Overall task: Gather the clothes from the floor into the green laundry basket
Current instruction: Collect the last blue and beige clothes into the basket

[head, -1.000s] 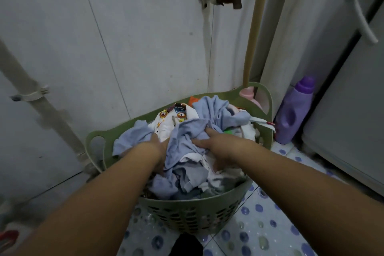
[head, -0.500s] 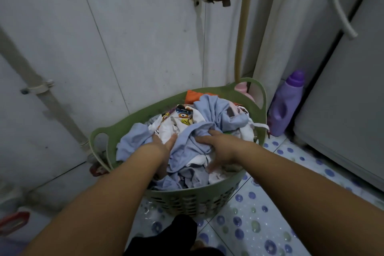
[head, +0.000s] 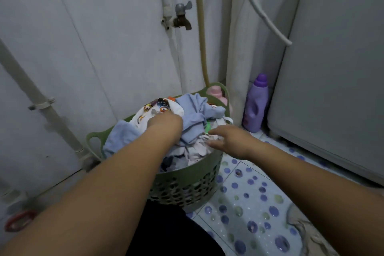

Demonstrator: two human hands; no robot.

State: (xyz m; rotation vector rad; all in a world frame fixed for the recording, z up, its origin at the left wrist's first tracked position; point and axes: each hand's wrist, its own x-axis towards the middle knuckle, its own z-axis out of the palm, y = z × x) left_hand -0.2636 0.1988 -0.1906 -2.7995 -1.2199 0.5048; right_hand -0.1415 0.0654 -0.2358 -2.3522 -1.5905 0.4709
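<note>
Tiled corner, green laundry basket [head: 188,183] heaped; left hand [head: 166,123] fingers buried in clothes [head: 193,118], right hand [head: 230,141] flat, blurred

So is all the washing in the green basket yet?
Mostly done: the green laundry basket is heaped with clothes. In hand: the left hand is on the printed white top; the right hand reaches over the pile, fingers straight. Left: perhaps a pale cloth on the floor, lower right; it's blurry.
</note>
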